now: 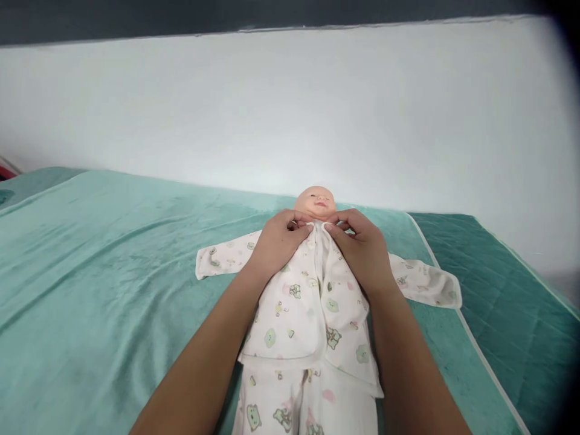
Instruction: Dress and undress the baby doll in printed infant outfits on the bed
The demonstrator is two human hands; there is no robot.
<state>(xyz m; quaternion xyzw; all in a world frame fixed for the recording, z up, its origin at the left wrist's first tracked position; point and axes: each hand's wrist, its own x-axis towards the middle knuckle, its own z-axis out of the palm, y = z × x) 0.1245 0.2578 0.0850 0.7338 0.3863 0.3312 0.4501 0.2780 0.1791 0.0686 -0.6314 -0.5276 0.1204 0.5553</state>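
Observation:
A baby doll (316,197) lies on its back, its head toward the wall. It wears a white printed baby jacket (290,314) with long sleeves spread to both sides, and matching printed pants (281,405). The jacket's two front panels meet down the middle, with a narrow gap near the top. At the neckline, my left hand (281,238) pinches the left collar edge between thumb and fingers. Across from it, my right hand (361,244) pinches the right collar edge. Both hands are close together just below the doll's chin.
A light green blanket (113,290) with soft wrinkles lies under the doll. To the right is a darker green quilted cover (512,308). Behind stands a white wall (272,115) with a dark band above. Something red (6,171) shows at the far left edge.

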